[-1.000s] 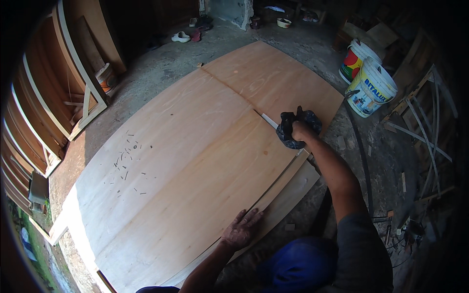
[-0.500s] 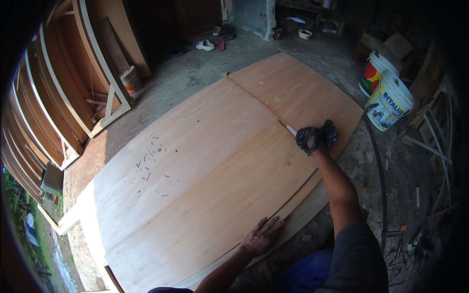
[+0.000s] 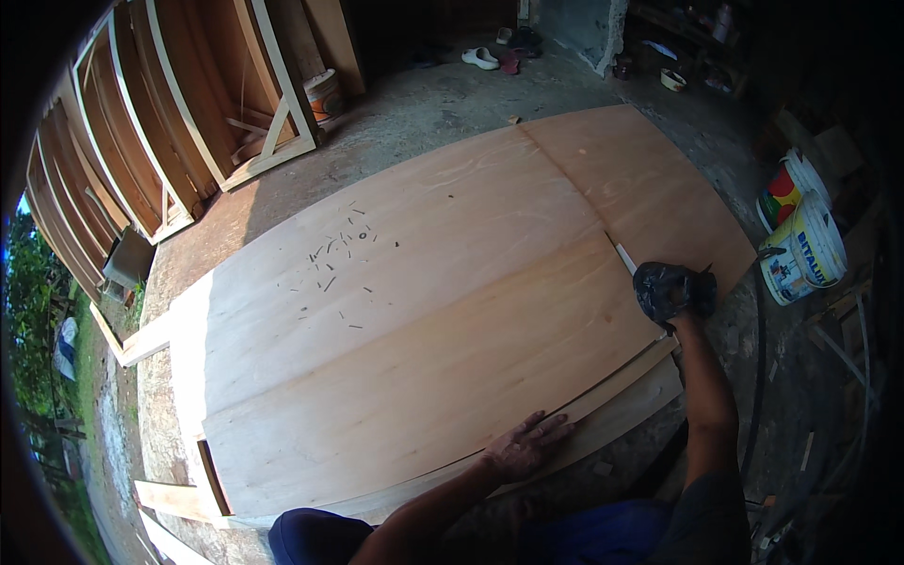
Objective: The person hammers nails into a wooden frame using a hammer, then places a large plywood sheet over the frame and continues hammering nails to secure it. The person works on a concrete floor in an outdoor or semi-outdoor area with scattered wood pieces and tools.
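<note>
A large plywood panel [image 3: 424, 311] lies flat in front of me, with a brown seam line [image 3: 562, 171] running across its right part. Over that seam, near the right edge, my right hand [image 3: 680, 299] is closed around a crumpled black plastic bag [image 3: 664, 285] that hides most of its fingers. A narrow pale strip [image 3: 624, 256] sticks out from beside the bag along the seam; whether the hand grips it is hidden. My left hand [image 3: 527, 446] lies flat, fingers spread, on the panel's near edge, beside a dark gap over a lower board [image 3: 603, 424].
Small dark shavings [image 3: 344, 250] are scattered on the panel. Paint buckets [image 3: 802, 250] stand at the right. Wooden frames [image 3: 179, 122] lean at the left, near another bucket [image 3: 323, 94]. Shoes [image 3: 481, 58] lie on the far floor.
The view has shifted, so the panel sits farther right and the near-left end shows more. My right hand with the black bag has moved nearer along the seam. My left hand stays on the edge.
</note>
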`<act>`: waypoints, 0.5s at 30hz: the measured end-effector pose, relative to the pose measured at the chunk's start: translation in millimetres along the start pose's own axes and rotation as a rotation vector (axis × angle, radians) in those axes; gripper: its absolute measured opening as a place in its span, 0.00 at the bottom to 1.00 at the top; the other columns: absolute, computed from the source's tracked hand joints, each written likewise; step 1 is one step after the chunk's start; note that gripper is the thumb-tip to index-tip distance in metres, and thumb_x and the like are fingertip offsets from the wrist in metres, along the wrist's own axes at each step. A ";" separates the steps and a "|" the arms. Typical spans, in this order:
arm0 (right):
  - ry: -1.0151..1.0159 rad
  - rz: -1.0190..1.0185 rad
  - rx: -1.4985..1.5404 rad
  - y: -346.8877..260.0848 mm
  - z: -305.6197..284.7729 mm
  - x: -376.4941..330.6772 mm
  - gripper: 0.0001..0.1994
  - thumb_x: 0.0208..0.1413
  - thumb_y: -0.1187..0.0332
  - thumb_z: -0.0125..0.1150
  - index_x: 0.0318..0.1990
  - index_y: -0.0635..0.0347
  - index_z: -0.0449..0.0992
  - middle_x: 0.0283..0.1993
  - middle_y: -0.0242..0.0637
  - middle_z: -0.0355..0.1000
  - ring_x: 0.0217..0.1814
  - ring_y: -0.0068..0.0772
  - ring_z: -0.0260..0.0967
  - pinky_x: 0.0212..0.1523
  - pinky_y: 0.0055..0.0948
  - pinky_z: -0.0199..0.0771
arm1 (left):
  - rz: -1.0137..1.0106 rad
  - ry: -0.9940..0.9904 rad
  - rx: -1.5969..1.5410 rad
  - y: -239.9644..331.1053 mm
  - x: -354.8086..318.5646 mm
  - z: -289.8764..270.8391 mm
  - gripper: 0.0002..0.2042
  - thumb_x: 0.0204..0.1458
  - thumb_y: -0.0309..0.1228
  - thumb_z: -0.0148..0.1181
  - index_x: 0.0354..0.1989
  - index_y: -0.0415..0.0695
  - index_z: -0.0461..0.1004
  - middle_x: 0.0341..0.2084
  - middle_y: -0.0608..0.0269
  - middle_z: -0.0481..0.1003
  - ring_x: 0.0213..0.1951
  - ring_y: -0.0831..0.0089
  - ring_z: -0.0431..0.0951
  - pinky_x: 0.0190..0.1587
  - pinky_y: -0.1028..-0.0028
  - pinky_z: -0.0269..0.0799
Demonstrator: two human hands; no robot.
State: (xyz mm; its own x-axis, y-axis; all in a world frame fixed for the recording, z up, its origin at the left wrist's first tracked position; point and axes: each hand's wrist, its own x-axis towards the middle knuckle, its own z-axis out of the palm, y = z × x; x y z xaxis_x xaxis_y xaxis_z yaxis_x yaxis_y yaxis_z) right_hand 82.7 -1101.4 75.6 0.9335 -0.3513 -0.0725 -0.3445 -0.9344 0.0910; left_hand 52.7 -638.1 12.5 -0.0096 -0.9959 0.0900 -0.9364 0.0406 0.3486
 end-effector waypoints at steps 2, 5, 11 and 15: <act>-0.024 0.087 0.091 7.2 -2.9 -3.3 0.12 0.57 0.57 0.62 0.36 0.56 0.81 0.38 0.40 0.80 0.42 0.38 0.79 0.40 0.37 0.78 | -0.008 -0.019 0.015 0.8 -1.9 0.7 0.25 0.64 0.34 0.44 0.71 0.47 0.61 0.77 0.61 0.51 0.78 0.61 0.49 0.79 0.55 0.46; -0.034 0.224 0.233 12.7 -4.7 -8.2 0.13 0.57 0.56 0.63 0.38 0.57 0.81 0.40 0.41 0.79 0.43 0.38 0.79 0.41 0.37 0.78 | -0.017 0.001 0.009 -2.7 -7.0 4.3 0.26 0.64 0.34 0.43 0.72 0.47 0.59 0.77 0.62 0.50 0.78 0.61 0.48 0.79 0.55 0.45; 0.124 0.519 0.610 30.8 2.0 -13.1 0.17 0.56 0.54 0.63 0.42 0.59 0.80 0.43 0.42 0.79 0.45 0.38 0.77 0.43 0.39 0.77 | -0.028 0.015 0.047 -5.3 -10.7 4.8 0.26 0.63 0.32 0.43 0.71 0.46 0.61 0.77 0.62 0.50 0.77 0.61 0.49 0.80 0.56 0.45; 0.340 0.728 0.950 51.1 12.1 -6.0 0.19 0.56 0.53 0.64 0.44 0.60 0.80 0.45 0.43 0.78 0.46 0.38 0.76 0.45 0.39 0.77 | -0.035 -0.032 0.059 0.0 -5.7 3.3 0.26 0.63 0.31 0.43 0.71 0.47 0.61 0.77 0.64 0.50 0.78 0.63 0.48 0.80 0.56 0.42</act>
State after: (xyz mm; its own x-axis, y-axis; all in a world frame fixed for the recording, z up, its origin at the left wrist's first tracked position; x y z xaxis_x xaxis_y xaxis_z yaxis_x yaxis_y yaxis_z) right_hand 58.2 -1147.8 68.7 0.4251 -0.9045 -0.0332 -0.5961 -0.2522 -0.7623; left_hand 51.6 -632.7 8.8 0.0130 -0.9988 0.0482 -0.9555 0.0018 0.2949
